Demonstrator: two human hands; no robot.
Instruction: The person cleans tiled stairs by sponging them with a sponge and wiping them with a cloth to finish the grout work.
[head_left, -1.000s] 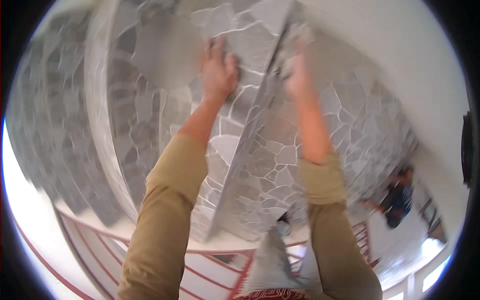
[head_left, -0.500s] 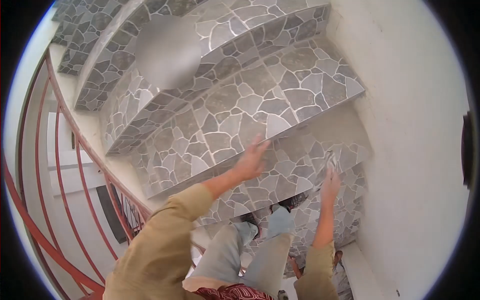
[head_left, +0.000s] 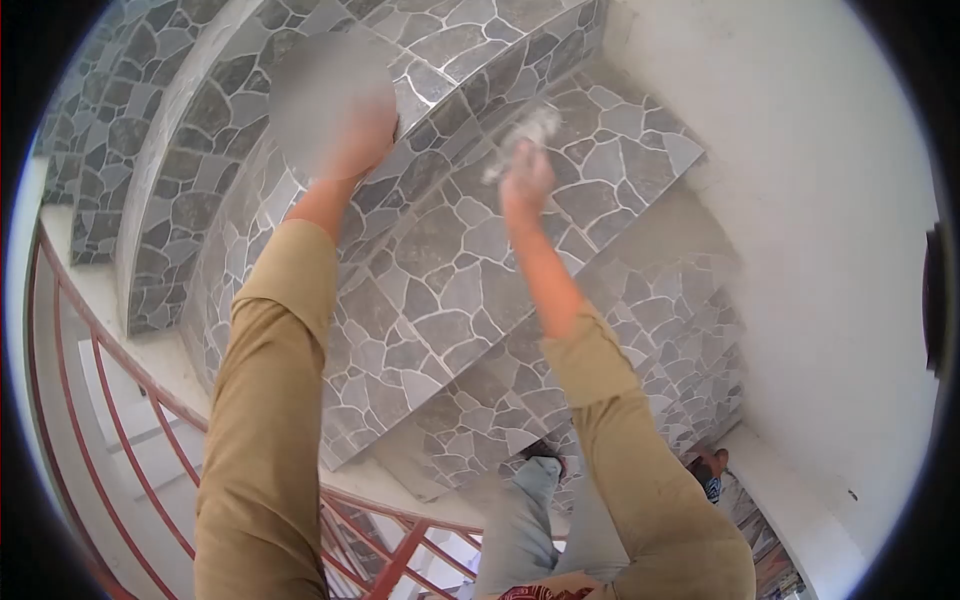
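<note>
Our right hand (head_left: 527, 180) is clamped on a rag (head_left: 521, 133), pressing it to the step (head_left: 620, 150) at twelve o'clock. Our left hand (head_left: 358, 140), at eleven, leans on the riser (head_left: 470, 85), likely as a brace. A blur hides its fingers, so we cannot tell its grip.

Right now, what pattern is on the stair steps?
Grey irregular stone-mosaic stair steps with pale grout lines; head view shows it best.

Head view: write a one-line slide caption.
On stone-patterned stairs, the left hand rests on a step edge while the right hand holds a pale, blurred wad.
</note>
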